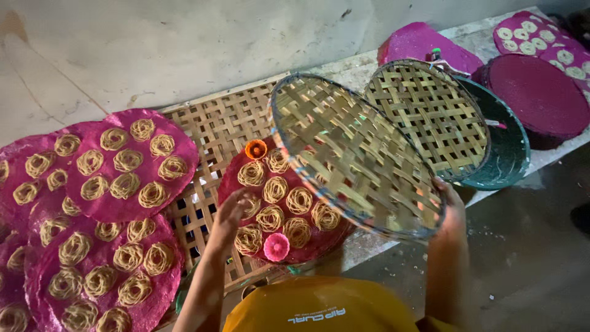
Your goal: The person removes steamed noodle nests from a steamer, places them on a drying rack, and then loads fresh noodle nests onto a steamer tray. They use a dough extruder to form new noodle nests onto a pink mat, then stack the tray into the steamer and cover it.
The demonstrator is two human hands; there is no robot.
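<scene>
My right hand grips the lower rim of a round woven bamboo tray, which is tilted up on edge over the bench. Below it lies a round magenta mat covered with several pale noodle nests. My left hand hovers over the mat's left side, fingers apart, at or just above a nest; contact cannot be told. A small orange flower-shaped mould sits at the mat's far edge and a pink one at its near edge.
A second bamboo tray rests on a teal basin. More magenta mats with nests lie at left and far right, and a dark magenta stack stands there. A bamboo lattice covers the bench. A yellow cap fills the bottom.
</scene>
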